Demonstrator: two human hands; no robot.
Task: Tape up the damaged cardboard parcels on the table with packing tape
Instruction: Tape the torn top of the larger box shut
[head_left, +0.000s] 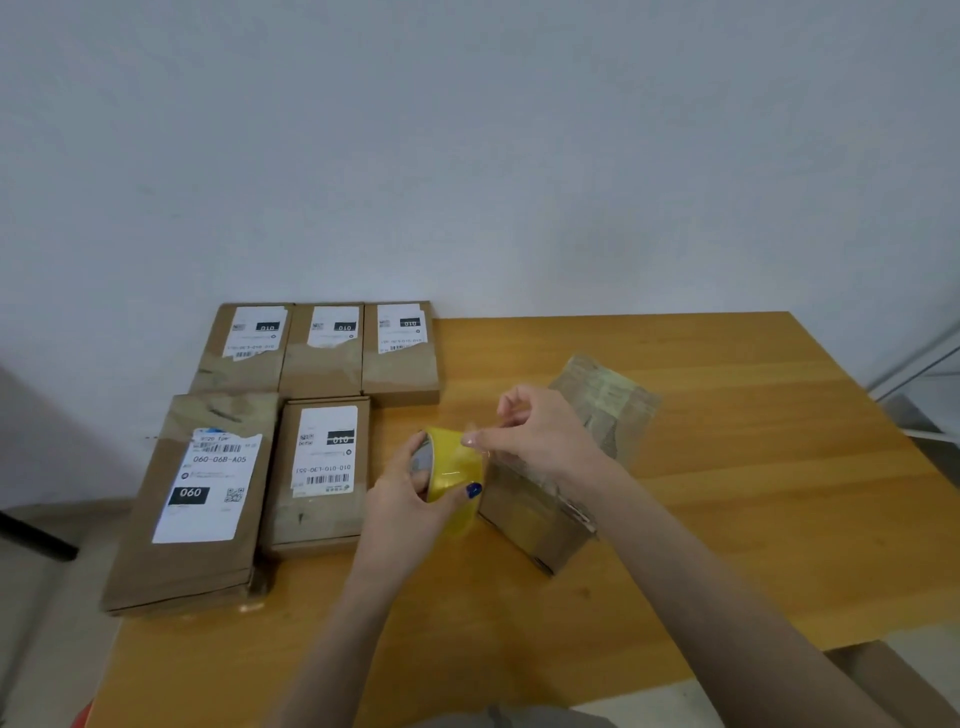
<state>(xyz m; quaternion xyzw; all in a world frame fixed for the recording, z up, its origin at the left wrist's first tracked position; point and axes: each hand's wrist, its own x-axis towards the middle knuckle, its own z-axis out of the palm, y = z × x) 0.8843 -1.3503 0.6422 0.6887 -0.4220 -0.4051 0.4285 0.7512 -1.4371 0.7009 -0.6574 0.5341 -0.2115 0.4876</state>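
Six flat brown cardboard parcels lie on the yellow wooden table (727, 493). Five sit grouped at about ten o'clock from the hands: three small ones in a back row (322, 353), then a large one with a white "060" label (197, 499) and a narrower one (319, 475) in front. From here I read clear tape bands across several of these, so I judge them likely finished, though I cannot confirm each.

The sixth parcel (545, 519) lies angled at three o'clock, under the right hand (540, 436). Its glossy wrapping suggests work is partly done.

Left hand (410, 493) is wrapped around the yellow roll of packing tape (454, 478), gripping it. Right hand's fingertips (470, 440) pinch the free tape end at the roll. The strip is not yet laid on the cardboard.
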